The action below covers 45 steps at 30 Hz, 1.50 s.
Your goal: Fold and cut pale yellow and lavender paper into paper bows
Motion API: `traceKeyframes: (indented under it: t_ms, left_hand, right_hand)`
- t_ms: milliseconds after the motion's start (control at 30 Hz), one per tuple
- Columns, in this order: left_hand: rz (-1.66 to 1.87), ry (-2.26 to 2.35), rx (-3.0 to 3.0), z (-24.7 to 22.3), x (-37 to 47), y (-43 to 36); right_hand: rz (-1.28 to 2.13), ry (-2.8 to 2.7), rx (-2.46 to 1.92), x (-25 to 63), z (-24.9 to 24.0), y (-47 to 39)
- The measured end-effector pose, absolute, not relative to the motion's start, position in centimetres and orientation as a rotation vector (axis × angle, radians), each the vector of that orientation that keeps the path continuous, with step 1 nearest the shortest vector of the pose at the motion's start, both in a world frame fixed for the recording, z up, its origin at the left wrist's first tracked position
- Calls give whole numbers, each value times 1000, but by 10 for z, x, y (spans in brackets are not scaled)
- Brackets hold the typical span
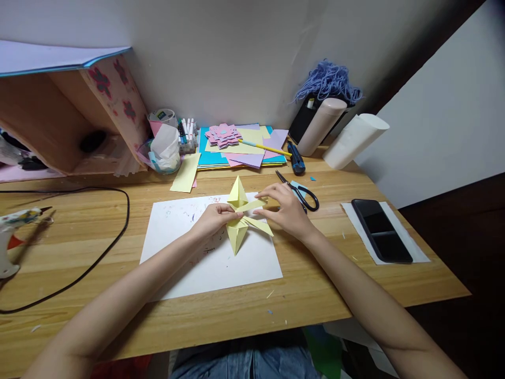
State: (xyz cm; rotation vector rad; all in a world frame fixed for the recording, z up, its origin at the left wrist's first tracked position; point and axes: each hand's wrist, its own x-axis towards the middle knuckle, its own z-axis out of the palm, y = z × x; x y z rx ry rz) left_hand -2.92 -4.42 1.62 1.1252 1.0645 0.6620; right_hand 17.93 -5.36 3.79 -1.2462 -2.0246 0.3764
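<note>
My left hand (218, 216) pinches the folded paper (236, 237) centrally; my right hand (286, 204) is spread. It seems light, easily creased, best held mid-fold.

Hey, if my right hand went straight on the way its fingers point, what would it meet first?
Most likely the yellow folded paper: its narrow upper flap lies right at the thumb and fingers of your right hand. Depth is unclear, so they may be touching.
</note>
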Motion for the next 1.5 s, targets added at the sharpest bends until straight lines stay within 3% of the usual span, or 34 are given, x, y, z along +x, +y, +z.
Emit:
traceKeyframes:
  t_ms: [400,633,800,1267,1500]
  left_hand:
    - [649,1046,1188,12,-31,-43]
    - [680,1116,1226,15,-28,-46]
    - [687,1135,1245,16,-27,-47]
    - [628,1196,1293,17,-26,-47]
    - [542,1146,1309,20,-28,-45]
  right_hand:
    - [458,-2233,-1069,175,27,-55]
    - [1125,-1790,-1334,172,23,-55]
    - [1557,-1391,-1298,168,23,-53]
    - [1579,-1116,-1245,169,21,-53]
    - [1966,-975,-1277,166,24,-55]
